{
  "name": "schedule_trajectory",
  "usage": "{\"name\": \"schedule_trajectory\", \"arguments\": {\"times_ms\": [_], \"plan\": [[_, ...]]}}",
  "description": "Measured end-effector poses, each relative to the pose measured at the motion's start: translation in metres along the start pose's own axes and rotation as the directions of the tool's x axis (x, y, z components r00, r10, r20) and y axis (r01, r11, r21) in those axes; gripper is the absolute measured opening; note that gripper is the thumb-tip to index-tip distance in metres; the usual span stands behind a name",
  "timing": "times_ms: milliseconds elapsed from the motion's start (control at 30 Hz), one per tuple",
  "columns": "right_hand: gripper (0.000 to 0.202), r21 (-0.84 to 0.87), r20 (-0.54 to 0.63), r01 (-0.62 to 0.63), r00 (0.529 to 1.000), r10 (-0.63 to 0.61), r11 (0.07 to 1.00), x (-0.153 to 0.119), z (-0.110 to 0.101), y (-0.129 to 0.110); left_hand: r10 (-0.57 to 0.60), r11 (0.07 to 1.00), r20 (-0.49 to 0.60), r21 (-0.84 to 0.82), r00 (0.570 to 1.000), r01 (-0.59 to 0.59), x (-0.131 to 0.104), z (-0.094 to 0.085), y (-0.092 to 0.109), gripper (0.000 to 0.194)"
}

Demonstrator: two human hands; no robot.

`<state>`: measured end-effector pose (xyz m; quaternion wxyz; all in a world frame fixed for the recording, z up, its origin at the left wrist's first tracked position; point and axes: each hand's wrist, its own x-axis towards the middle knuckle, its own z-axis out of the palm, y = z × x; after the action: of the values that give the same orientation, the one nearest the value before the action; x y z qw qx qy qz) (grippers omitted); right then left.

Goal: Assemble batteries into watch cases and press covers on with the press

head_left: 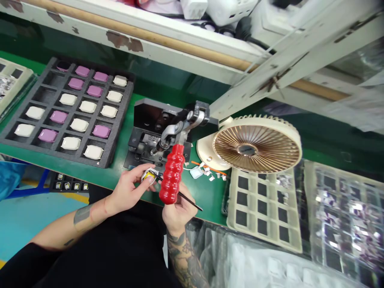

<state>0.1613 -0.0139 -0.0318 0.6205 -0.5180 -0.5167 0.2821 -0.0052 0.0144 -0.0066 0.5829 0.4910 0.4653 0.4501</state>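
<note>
Between the fingers and thumb of my left hand (127,190) is a small white watch case (146,174) with yellow showing inside. My right hand (179,214) is closed around slim black tweezers (190,201), whose tip reaches the case. The red grip (172,176) of a toggle clamp hangs in front of my right hand and hides its fingers and part of the tweezers. Just beyond both hands stands the black metal fixture (147,148) that carries the clamp.
On the left lies a grey foam tray (109,154) of white and purple watch-shaped pieces. A cream fan (256,144) stands right of the fixture, near scattered white scraps (207,171). Further right are two compartment trays, one pale (271,204) and one clear (339,192). A shelf post (270,72) slants overhead.
</note>
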Motion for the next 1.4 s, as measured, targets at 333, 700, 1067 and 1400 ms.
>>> {"name": "schedule_trajectory", "arguments": {"times_ms": [333,700,1067,1400], "plan": [[0.011,0.211,0.030,-0.278,0.960,0.278,0.937,0.003,0.006,0.000,0.030,0.994,0.004,0.109,1.000,-0.030,0.000,-0.004,-0.008,0.039],[0.014,0.126,-0.135,-0.051,0.989,0.068,0.991,-0.004,-0.015,-0.009,-0.117,0.968,-0.021,-0.224,0.993,0.109,0.005,0.012,-0.012,0.046],[0.006,0.229,-0.129,-0.030,0.990,0.061,0.973,0.021,-0.066,-0.032,-0.289,0.862,0.091,-0.409,0.953,0.300,0.008,0.018,-0.025,0.046],[0.013,0.086,-0.145,-0.083,0.985,0.095,0.993,0.004,-0.048,-0.018,-0.124,0.850,0.291,-0.462,0.949,0.253,0.010,0.021,-0.006,0.049]]}}
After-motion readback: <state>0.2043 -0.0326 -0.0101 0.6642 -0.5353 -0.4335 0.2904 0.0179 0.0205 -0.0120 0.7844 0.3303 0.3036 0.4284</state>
